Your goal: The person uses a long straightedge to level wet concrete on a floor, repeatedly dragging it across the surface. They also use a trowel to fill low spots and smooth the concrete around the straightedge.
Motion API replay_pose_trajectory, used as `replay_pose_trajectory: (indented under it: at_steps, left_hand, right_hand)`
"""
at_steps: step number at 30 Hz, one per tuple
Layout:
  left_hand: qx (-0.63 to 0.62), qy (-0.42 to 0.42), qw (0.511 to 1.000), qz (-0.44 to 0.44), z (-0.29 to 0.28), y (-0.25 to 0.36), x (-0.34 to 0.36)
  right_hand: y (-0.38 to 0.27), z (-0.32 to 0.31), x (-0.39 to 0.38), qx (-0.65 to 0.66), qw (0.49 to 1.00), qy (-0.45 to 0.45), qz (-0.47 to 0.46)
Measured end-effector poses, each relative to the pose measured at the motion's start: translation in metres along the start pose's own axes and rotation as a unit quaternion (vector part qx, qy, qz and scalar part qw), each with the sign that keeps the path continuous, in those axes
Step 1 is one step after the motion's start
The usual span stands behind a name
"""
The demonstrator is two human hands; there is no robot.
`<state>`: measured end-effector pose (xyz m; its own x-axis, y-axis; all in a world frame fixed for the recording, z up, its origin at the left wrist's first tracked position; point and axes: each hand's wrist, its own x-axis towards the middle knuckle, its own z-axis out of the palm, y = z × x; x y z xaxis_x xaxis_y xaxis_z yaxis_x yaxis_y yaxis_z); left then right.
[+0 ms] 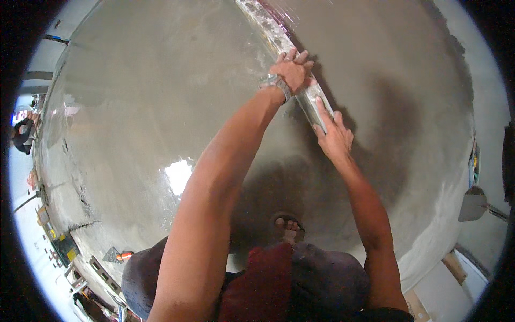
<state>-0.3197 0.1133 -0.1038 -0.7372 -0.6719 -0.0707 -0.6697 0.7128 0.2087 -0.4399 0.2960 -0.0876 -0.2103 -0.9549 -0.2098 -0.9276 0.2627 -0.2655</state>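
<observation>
Metal bar, long, straight-sided and smeared with grey paste, runs over the wet grey floor, between the floor's left and right edges and somewhat nearer the right one. Its near end stops short of the floor's near edge; its far part passes out of view at the top. Whether its whole length touches the floor, I cannot tell. Paste clings thickly to its far stretch, and its near end looks smoother.

The left hand, with a watch at its wrist, lies over the bar ahead of the other one, its fingers parted and slightly bent; how firmly they close round the sides, I cannot tell. The right hand has hold of the near end, forefinger stretched along the top, thumb at the left side, the other fingers bent at the right.

Below the hands, near the floor's near edge, a foot in a dark sandal stands between the bent knees. A trowel with an orange handle lies by the near left corner, with a hollow block beside it. Beyond the left edge another person is low down; at the right edge rests a grey shovel.
</observation>
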Motion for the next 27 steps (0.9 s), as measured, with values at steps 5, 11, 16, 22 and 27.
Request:
replay_pose_trajectory:
  at_steps: [5,11,16,22,27]
  left_hand:
    - [-0.015,0.024,0.999,0.032,0.008,0.005,-0.011]
    - [-0.020,0.022,0.999,0.015,0.002,-0.004,-0.004]
    - [0.059,0.025,0.997,0.036,0.022,-0.002,-0.006]
    - [-0.004,0.047,0.999,0.018,0.004,-0.018,-0.010]
    - [0.036,0.036,0.998,0.042,-0.015,-0.020,-0.001]
  right_hand:
    - [0.006,0.004,-0.015,0.015,1.000,0.018,-0.012]
    - [-0.003,0.000,0.001,0.001,0.999,0.019,-0.026]
    - [0.004,0.002,-0.012,0.016,0.998,0.036,-0.051]
    - [-0.022,-0.004,0.002,0.014,0.999,0.012,-0.035]
    - [-0.022,-0.019,0.012,0.003,0.999,0.016,-0.044]
